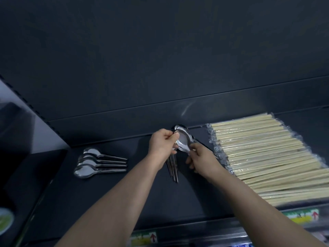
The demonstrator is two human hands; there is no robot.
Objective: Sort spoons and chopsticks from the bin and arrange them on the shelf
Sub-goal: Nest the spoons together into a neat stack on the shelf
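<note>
Count, spoons: four steel spoons [99, 163] lie flat on the dark shelf [124, 193], left of centre. They sit side by side and overlap, bowls to the left, handles to the right. A further bunch of spoons [181, 138] is held above the shelf, mid-frame. Its number cannot be read; several bowls are nested and several handles hang down toward the camera.

Count, chopsticks: one large flat pack of chopsticks [263, 157] lies on the right part of the shelf. The sticks are far too many to count.

Appearance: the spoons are polished metal with round, shallow bowls that catch the light, and slim straight handles. The chopsticks are pale bamboo colour, laid parallel under crinkled clear plastic film.

Left hand [161, 145]: grip closed round the bunch just below the bowls, fingers curled, thumb against the top bowl.

Right hand [201, 157]: grip closed, fingertips pinching the neck of the topmost spoon, whose bowl rests on the bunch. Its handle seems to run off to the right, though blur makes this unsure.

Shelf front edge: two price labels [144, 237], each with a red arrow.
</note>
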